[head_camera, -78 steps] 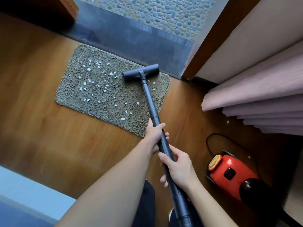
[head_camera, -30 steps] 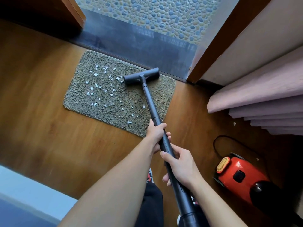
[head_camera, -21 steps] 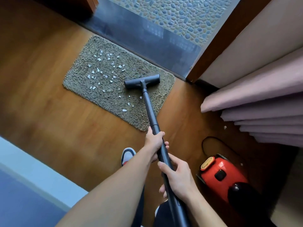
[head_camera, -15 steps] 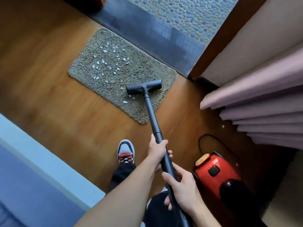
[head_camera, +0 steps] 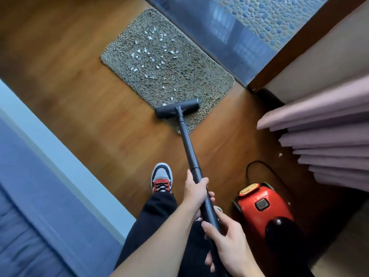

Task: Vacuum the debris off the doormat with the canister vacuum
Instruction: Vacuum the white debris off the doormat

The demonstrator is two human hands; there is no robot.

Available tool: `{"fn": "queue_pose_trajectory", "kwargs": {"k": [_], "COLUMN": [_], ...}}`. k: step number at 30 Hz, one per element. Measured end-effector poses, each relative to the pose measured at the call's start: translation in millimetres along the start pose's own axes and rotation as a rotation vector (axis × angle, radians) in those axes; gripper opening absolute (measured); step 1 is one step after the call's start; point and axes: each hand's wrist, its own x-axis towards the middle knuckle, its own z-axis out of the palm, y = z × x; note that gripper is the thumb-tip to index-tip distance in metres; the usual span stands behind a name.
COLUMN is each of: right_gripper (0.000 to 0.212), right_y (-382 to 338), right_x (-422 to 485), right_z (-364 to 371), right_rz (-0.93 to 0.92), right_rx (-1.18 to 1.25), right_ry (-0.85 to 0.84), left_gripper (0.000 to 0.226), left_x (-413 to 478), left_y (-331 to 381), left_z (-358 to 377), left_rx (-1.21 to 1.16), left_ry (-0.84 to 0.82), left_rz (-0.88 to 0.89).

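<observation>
Head view: left of the shaggy grey-green doormat (head_camera: 179,76) lies wood floor (head_camera: 79,96); white debris flecks (head_camera: 147,54) dot its far half. At its near corner rests the dark floor nozzle (head_camera: 177,111) of the black wand (head_camera: 189,148), gripped by the left hand (head_camera: 194,193) and right hand (head_camera: 229,236), both closed around it. Right of the mat sits the red canister vacuum (head_camera: 261,208).

Warm wood floor (head_camera: 83,100); pink pleated curtain (head_camera: 323,136) right; pebble paving (head_camera: 279,13) beyond dark threshold (head_camera: 229,41); blue bedding (head_camera: 24,226) left.

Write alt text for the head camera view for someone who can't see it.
Both hands grip a dark vacuum wand, left hand ahead of right hand, its floor head on the near edge of a doormat strewn with white debris. A red canister vacuum sits to the right.
</observation>
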Motion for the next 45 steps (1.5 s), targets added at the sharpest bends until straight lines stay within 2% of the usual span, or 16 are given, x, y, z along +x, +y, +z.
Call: {"fn": "queue_pose_trajectory", "kwargs": {"k": [6,10,14,19,27,32,37,45], "right_gripper": [0.054,0.048,0.050,0.035,0.037,0.040,0.024,0.045], "right_y": [-14,-39,-59,-100,-151,-148,-119,-53], "right_x": [18,40,67,93,116,113,89,46], "right_z": [10,20,30,42,60,54,39,12], "right_rz": [0.032,-0.015,0.011,-0.029,0.008,0.023,0.011,0.052], "right_rx": [-0.020,-0.038,-0.066,-0.064,-0.012,-0.022,-0.045,-0.062], "right_ry": [0.002,0.000,0.016,0.020,0.005,0.009,0.005,0.002], "left_gripper": [0.066,0.069,0.071,0.069,0.063,0.062,0.062,0.067], "left_x": [10,29,47,66,79,75,59,25], "left_y": [18,49,80,126,179,174,137,63], "left_z": [-8,-15,-22,-30,-41,-34,-25,-7], "left_rx": [-0.042,-0.056,-0.059,-0.053,-0.013,-0.014,-0.013,-0.023], "left_ry": [-0.024,-0.018,-0.021,-0.017,-0.003,0.006,0.027,0.005], "left_rz": [-0.011,0.004,0.013,0.014,0.032,0.036,0.018,-0.030]}}
